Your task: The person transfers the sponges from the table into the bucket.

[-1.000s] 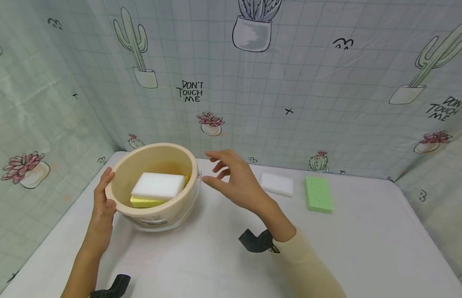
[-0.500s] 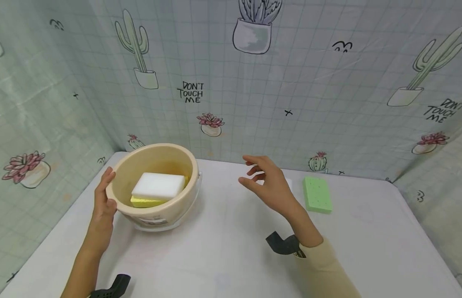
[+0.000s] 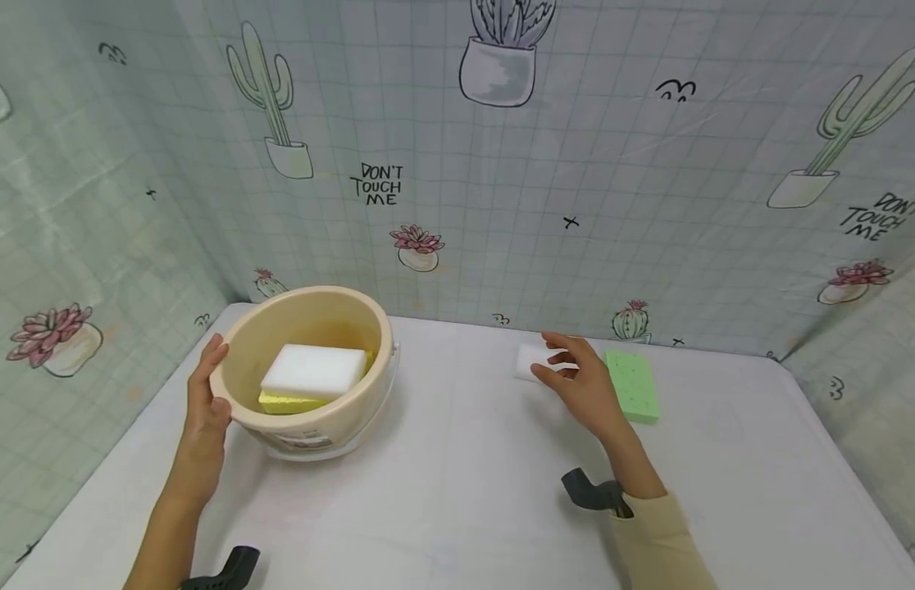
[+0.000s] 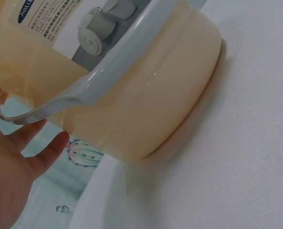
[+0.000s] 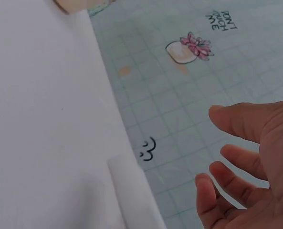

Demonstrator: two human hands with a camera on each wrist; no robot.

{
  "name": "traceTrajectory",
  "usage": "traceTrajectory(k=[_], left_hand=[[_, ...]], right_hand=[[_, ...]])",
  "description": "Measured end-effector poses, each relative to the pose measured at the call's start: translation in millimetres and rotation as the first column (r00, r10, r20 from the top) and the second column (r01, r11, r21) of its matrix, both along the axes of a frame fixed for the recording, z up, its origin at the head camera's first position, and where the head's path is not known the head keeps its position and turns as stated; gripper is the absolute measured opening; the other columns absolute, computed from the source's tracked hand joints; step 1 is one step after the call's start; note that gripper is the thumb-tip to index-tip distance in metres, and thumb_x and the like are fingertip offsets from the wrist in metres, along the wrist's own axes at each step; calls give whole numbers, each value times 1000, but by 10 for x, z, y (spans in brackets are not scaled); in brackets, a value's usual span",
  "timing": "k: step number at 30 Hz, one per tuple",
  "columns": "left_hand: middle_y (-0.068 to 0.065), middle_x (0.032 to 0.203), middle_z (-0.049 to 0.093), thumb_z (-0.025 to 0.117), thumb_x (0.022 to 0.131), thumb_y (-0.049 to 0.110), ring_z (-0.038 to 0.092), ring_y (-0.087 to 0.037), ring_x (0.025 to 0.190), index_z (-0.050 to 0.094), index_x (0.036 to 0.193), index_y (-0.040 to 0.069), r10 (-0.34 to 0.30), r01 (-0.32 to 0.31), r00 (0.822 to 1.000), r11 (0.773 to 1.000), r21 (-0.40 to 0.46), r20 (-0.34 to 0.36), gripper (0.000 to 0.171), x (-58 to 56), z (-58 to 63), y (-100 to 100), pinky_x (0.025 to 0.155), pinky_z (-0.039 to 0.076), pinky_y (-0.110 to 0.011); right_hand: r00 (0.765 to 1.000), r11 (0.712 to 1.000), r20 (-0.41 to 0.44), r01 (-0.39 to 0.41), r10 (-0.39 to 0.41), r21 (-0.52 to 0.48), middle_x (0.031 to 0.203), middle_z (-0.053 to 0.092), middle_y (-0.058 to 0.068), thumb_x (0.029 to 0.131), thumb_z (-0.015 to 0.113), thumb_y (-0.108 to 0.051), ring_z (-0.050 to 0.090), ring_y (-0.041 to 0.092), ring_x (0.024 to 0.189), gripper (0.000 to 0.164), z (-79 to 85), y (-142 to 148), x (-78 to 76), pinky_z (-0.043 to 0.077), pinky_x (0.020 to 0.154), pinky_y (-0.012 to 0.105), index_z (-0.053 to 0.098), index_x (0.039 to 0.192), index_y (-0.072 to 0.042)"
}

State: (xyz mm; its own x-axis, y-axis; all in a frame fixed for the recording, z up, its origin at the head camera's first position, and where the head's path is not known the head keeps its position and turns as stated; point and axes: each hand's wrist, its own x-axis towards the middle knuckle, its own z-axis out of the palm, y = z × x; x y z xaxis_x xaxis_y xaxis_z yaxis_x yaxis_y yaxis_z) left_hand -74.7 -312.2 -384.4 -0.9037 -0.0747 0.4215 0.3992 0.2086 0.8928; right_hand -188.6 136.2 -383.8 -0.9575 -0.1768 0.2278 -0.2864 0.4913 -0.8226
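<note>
In the head view my left hand (image 3: 204,410) rests against the outer left side of a cream bucket (image 3: 239,369), its fingers along the rim. Two straight, spread fingers (image 4: 48,150) lie near the bucket wall (image 4: 151,105) in the left wrist view. Inside the bucket, a white sponge (image 3: 313,370) lies on a yellow sponge (image 3: 288,403). My right hand (image 3: 584,389), loosely bent with nothing in its grasp, overlaps a second white sponge (image 3: 530,360) on the table. The right wrist view shows its fingers and thumb (image 5: 232,121) apart, with that sponge (image 5: 131,191) beyond them.
A green sponge (image 3: 635,389) lies just right of my right hand. The white table (image 3: 428,500) ends at a cactus-print cloth (image 3: 457,164) at the back and sides. A pale bail handle (image 4: 117,62) hangs down the bucket's side.
My right hand has moved right, from beside the bucket to over the white sponge by the green one. The left hand and the bucket have stayed in place.
</note>
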Motion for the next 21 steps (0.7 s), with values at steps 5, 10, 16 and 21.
traceTrajectory(k=[5, 10, 16, 21], left_hand=[[2, 159, -2, 37, 104, 32, 3, -20, 144, 16, 153, 18, -14, 15, 1000, 1000, 10, -16, 55, -1, -10, 11, 101, 25, -11], [2, 159, -3, 37, 104, 31, 3, -20, 144, 16, 153, 18, -24, 24, 1000, 999, 21, -14, 55, -10, -2, 12, 102, 25, -12], [2, 159, -4, 37, 104, 31, 2, -21, 144, 15, 153, 18, -31, 31, 999, 999, 21, -12, 55, -15, 4, 7, 103, 24, -13], [2, 159, -3, 37, 104, 31, 4, -20, 144, 16, 153, 17, -19, 19, 1000, 1000, 15, -19, 55, -5, 1, 3, 102, 25, -12]], right_hand=[[998, 998, -4, 61, -61, 22, 129, 52, 11, 87, 72, -22, 53, 29, 104, 51, -172, 88, -10, 45, 81, 39, 54, 133, -9], [994, 994, 20, 111, -111, -9, 134, 45, 13, 86, 72, -21, 44, 34, 117, 55, -261, 128, -22, 40, 89, 44, 51, 136, -8], [991, 991, 15, 134, -134, 5, 144, 35, 18, 84, 75, -16, 33, 36, 129, 64, -363, 135, -51, 36, 97, 51, 46, 140, -5], [985, 985, 24, 168, -169, 32, 147, 30, 18, 82, 76, -14, 25, 38, 133, 66, -396, 125, -50, 33, 100, 54, 45, 140, -6]])
